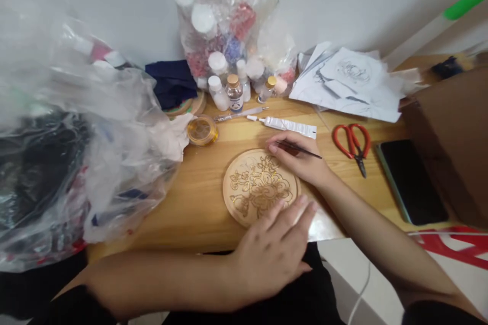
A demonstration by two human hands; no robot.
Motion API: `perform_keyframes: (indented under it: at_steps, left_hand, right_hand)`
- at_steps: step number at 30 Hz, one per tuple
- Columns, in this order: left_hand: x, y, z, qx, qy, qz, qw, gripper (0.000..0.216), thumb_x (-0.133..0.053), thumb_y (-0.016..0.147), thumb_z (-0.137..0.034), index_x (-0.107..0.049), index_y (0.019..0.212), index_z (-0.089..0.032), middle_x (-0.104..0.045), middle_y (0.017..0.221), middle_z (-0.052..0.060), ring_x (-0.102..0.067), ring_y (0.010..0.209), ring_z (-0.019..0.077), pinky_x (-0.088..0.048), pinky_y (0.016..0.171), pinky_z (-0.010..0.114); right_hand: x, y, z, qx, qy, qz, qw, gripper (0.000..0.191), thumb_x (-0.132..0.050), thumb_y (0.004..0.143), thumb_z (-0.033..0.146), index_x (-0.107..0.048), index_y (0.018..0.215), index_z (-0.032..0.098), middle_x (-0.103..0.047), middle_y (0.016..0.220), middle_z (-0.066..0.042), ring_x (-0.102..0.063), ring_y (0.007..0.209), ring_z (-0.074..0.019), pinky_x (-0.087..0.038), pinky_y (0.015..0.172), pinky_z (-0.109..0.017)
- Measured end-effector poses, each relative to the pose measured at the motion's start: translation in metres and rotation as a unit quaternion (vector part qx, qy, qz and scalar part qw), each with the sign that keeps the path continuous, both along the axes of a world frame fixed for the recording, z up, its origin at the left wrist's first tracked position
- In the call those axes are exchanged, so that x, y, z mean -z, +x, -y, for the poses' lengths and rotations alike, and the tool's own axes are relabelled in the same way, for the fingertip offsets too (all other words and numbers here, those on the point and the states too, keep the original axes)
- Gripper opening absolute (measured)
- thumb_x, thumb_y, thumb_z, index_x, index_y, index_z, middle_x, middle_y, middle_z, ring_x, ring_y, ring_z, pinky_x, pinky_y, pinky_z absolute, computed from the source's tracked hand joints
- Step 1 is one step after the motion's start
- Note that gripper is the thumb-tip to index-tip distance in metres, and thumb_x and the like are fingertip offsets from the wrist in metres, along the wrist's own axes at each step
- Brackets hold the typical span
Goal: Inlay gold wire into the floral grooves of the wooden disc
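My right hand (299, 160) pinches a thin dark stick (307, 151) by the upper right edge of the round board (263, 188), mid-frame; my left hand (272, 251), grasping nothing, spreads its fingers over the lower right edge, contact unclear. If the gold lines (249, 183) are wet, those fingers could smear them. Beyond, on the table (198, 188), the white tube (292, 125) and cork-coloured-capped bottle (235, 96) carry print too small to read.

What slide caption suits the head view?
Right hand holding a slender dark tool, left hand at the edge of a round gold-flowered board.
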State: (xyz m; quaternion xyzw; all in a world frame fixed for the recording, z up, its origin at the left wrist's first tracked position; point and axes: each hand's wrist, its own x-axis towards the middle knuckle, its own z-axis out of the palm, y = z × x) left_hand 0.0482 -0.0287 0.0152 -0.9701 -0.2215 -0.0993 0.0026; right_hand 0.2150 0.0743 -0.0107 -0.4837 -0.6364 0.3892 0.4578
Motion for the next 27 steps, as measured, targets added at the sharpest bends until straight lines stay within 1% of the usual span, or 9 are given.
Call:
perform_keyframes:
  at_steps: [2,3,5,8,12,17,21,27]
  left_hand:
    - [-0.005,-0.021,-0.025,-0.008,-0.016,0.053,0.998,0.067,-0.035,0.092,-0.064,-0.061,0.121,-0.009,-0.048,0.142,0.015,-0.036,0.136,0.0329,-0.026,0.113,0.045]
    - [-0.005,-0.032,-0.038,-0.015,-0.018,0.073,0.997,0.065,-0.034,0.094,-0.062,-0.062,0.118,-0.008,-0.052,0.137,0.017,-0.038,0.134,0.0338,-0.029,0.112,0.047]
    - [-0.001,-0.051,-0.061,-0.029,-0.019,0.076,0.997,0.058,-0.035,0.096,-0.055,-0.062,0.116,-0.007,-0.054,0.132,0.019,-0.042,0.130,0.0341,-0.034,0.108,0.048]
    - [0.007,-0.069,-0.081,-0.054,-0.010,0.095,0.994,0.056,-0.034,0.097,-0.052,-0.063,0.112,-0.007,-0.056,0.125,0.021,-0.046,0.124,0.0344,-0.039,0.103,0.051]
    - [0.014,-0.073,-0.084,-0.066,-0.023,0.083,0.994,0.061,-0.029,0.097,-0.055,-0.061,0.119,-0.008,-0.050,0.130,0.022,-0.044,0.126,0.0360,-0.039,0.101,0.052]
    - [0.016,-0.072,-0.082,-0.067,-0.042,0.065,0.995,0.069,-0.025,0.095,-0.063,-0.056,0.128,-0.013,-0.045,0.137,0.022,-0.039,0.130,0.0367,-0.032,0.106,0.054]
    - [0.018,-0.072,-0.082,-0.066,-0.060,0.045,0.995,0.066,-0.028,0.094,-0.063,-0.053,0.132,-0.016,-0.044,0.139,0.020,-0.036,0.134,0.0361,-0.027,0.109,0.054]
    - [0.018,-0.073,-0.085,-0.066,-0.070,0.040,0.995,0.066,-0.035,0.092,-0.066,-0.053,0.132,-0.017,-0.044,0.140,0.019,-0.036,0.134,0.0363,-0.027,0.109,0.055]
  right_hand:
    - [0.001,-0.001,0.000,0.008,0.014,0.008,1.000,0.008,-0.066,0.082,0.023,-0.068,0.088,0.018,-0.070,0.075,-0.001,-0.062,0.063,-0.0110,-0.049,0.055,-0.023]
    - [0.002,-0.001,0.000,0.012,0.021,0.012,1.000,0.008,-0.066,0.082,0.022,-0.068,0.088,0.017,-0.070,0.074,-0.001,-0.061,0.061,-0.0103,-0.048,0.053,-0.022]
    - [0.003,-0.002,0.000,0.018,0.032,0.019,0.999,0.007,-0.065,0.083,0.021,-0.068,0.088,0.017,-0.069,0.072,0.000,-0.057,0.057,-0.0087,-0.045,0.050,-0.021]
    - [0.004,-0.003,-0.001,0.028,0.034,0.021,0.999,0.007,-0.064,0.083,0.021,-0.067,0.087,0.017,-0.068,0.071,0.001,-0.054,0.054,-0.0077,-0.042,0.048,-0.021]
    - [0.005,-0.003,-0.002,0.043,0.021,0.019,0.999,0.006,-0.064,0.083,0.020,-0.067,0.087,0.018,-0.068,0.072,0.001,-0.057,0.057,-0.0086,-0.044,0.049,-0.021]
    - [0.005,-0.002,-0.002,0.051,0.011,0.043,0.998,0.005,-0.066,0.083,0.019,-0.068,0.088,0.020,-0.069,0.074,0.001,-0.060,0.059,-0.0100,-0.046,0.050,-0.023]
    - [0.005,-0.002,-0.002,0.053,0.015,0.049,0.997,0.005,-0.066,0.083,0.019,-0.068,0.088,0.020,-0.070,0.075,0.000,-0.062,0.060,-0.0108,-0.046,0.050,-0.024]
    - [0.003,-0.001,-0.002,0.054,0.013,0.065,0.996,0.005,-0.065,0.083,0.019,-0.067,0.087,0.020,-0.069,0.073,0.001,-0.062,0.060,-0.0108,-0.047,0.050,-0.024]
